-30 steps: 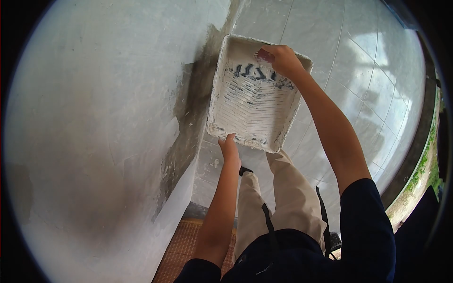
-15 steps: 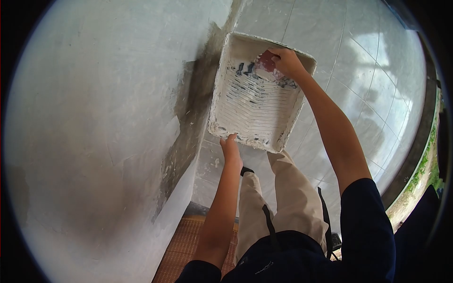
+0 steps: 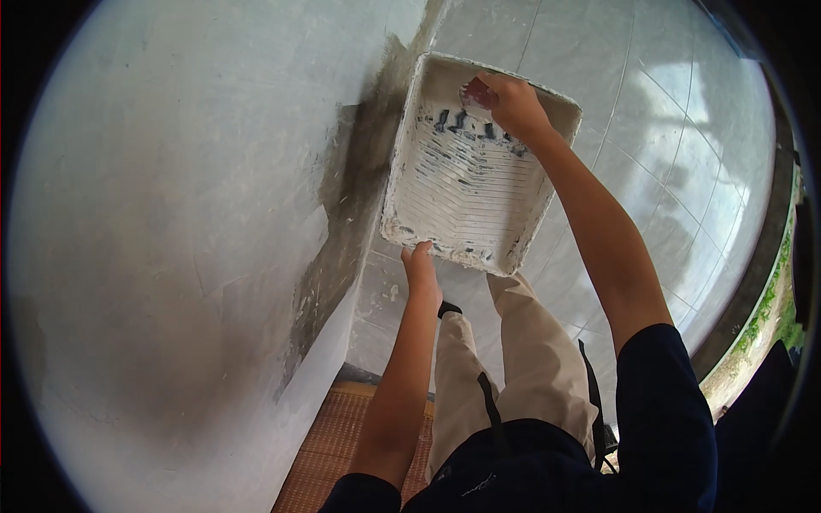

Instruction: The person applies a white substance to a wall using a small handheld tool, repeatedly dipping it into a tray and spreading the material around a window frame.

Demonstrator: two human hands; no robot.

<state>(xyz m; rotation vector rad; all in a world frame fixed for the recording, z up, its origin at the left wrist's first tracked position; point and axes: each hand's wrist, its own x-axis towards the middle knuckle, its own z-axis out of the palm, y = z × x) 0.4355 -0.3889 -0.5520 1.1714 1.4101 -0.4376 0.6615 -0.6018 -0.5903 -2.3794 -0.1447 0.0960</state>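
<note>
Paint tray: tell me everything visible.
The paint tray is rectangular, plastic-looking, with raised sides and a ridged bed, smeared off-white with dark patches. The left hand grips its near rim; the right hand holds a reddish scraper inside its far end, contact unclear. It's beside the wall, over floor tiles.

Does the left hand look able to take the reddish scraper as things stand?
Probably not: the left hand holds the tray by its near edge, while the reddish scraper is toward the far end, in the right hand's grip.
</note>
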